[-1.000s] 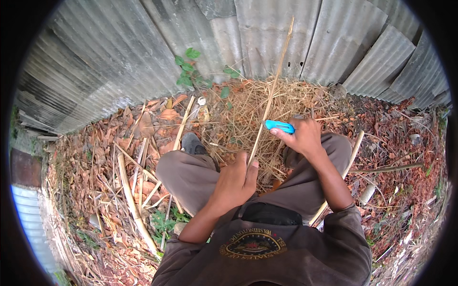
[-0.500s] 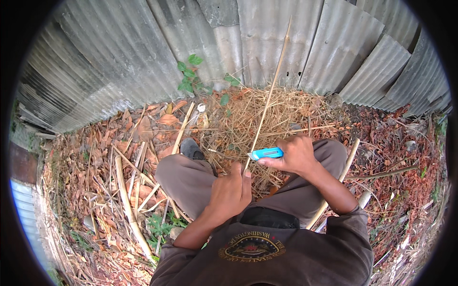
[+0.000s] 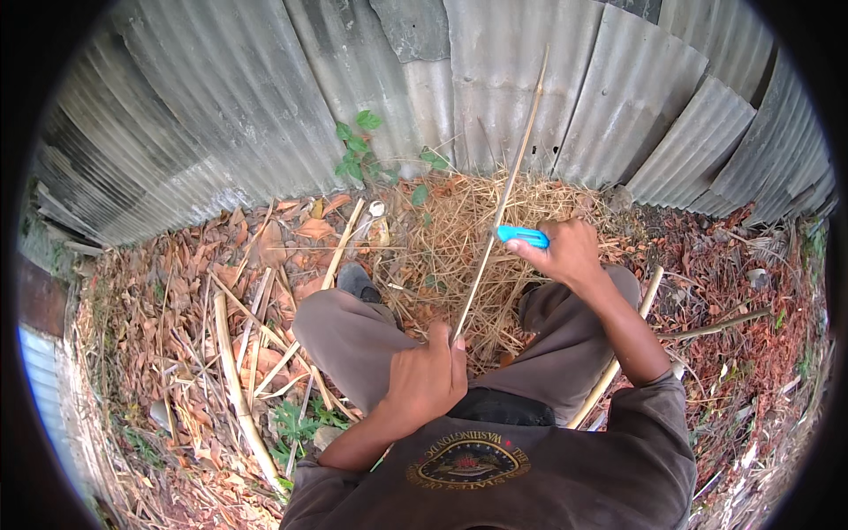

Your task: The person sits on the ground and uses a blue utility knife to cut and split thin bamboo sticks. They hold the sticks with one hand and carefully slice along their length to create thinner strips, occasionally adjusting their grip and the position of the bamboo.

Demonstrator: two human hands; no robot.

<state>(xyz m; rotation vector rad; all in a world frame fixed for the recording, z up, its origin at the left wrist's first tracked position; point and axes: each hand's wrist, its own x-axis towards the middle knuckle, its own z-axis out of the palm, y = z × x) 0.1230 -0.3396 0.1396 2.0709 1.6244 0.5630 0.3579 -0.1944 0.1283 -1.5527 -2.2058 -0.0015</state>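
A long, thin bamboo strip [image 3: 511, 181] slants up and away from me, its far end in front of the metal fence. My left hand [image 3: 426, 371] pinches its near end between thumb and fingers, close to my body. In my right hand [image 3: 565, 252] is a blue utility knife [image 3: 523, 237], gripped by its handle. The knife's front end lies against the strip, partway along its length; the blade itself is hard to make out. Below the strip lies a heap of thin, straw-coloured shavings [image 3: 455, 238], between and beyond my bent legs.
A corrugated metal fence [image 3: 521, 97] stands across the far side. Bamboo pieces [image 3: 234, 380] lie among dry leaves [image 3: 203, 300] on my left, and another pole [image 3: 654, 291] lies beside my right leg. A green plant [image 3: 355, 146] grows at the fence's foot.
My right hand with the utility knife has moved up and rightward along the bamboo strip, away from my left hand. My left hand has stayed almost in place, still pinching the strip's near end.
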